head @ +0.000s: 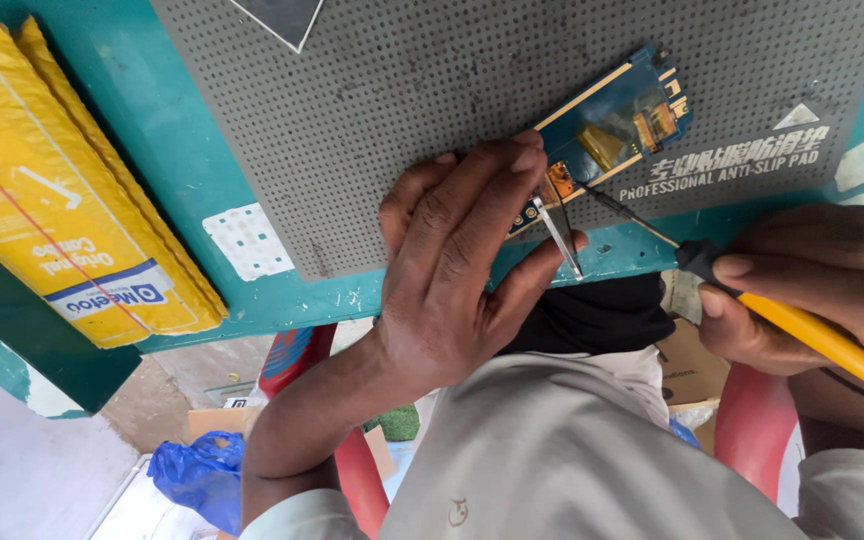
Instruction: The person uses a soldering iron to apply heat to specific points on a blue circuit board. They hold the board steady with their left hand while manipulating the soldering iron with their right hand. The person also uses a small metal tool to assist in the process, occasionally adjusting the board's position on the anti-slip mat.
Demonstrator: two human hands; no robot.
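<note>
Left hand [457, 275] pins glossy blue board [607, 130], perhaps gripping tweezers [560, 232].

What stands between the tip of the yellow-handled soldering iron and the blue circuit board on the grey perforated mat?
Nothing visible does. The yellow-handled soldering iron, held in the right hand, reaches the blue circuit board beside the metal tweezers in the left hand.

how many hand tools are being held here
2: thin metal tweezers in the left hand, over the blue circuit board; a yellow-handled soldering iron in the right hand.
</note>
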